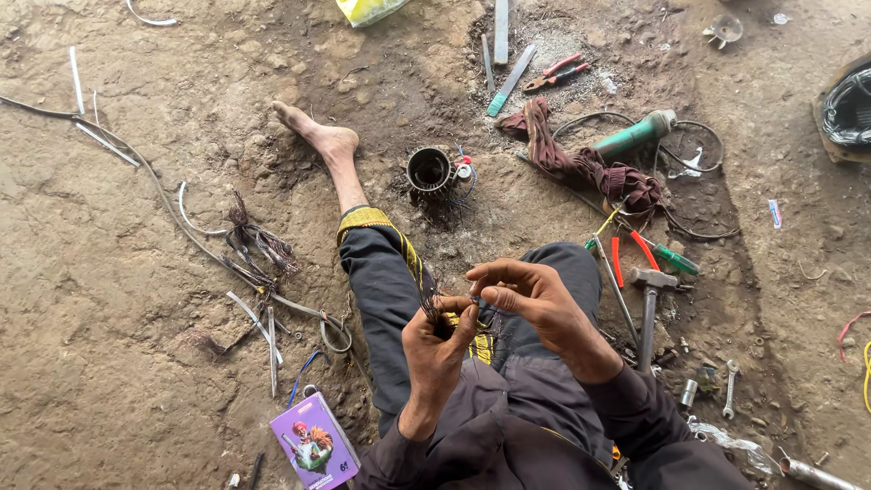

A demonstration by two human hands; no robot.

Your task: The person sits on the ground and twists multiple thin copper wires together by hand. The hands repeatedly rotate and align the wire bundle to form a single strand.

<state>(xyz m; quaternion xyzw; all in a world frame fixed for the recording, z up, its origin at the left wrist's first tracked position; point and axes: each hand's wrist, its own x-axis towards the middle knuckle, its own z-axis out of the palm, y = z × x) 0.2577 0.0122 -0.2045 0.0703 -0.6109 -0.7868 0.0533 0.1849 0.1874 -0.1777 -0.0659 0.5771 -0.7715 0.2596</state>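
The left hand (437, 345) is closed around a small bunch of thin copper wires (432, 311), and the right hand (526, 295) pinches the wire ends just above it. A purple box (314, 442) with a picture lies on the dirt near the left elbow. A yellow packet (367, 10) lies far off at the top.

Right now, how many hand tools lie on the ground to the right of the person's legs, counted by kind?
Hammer: 1
Red-handled pliers: 2
Green-handled screwdrivers: 2
Wrench: 1
Total: 6
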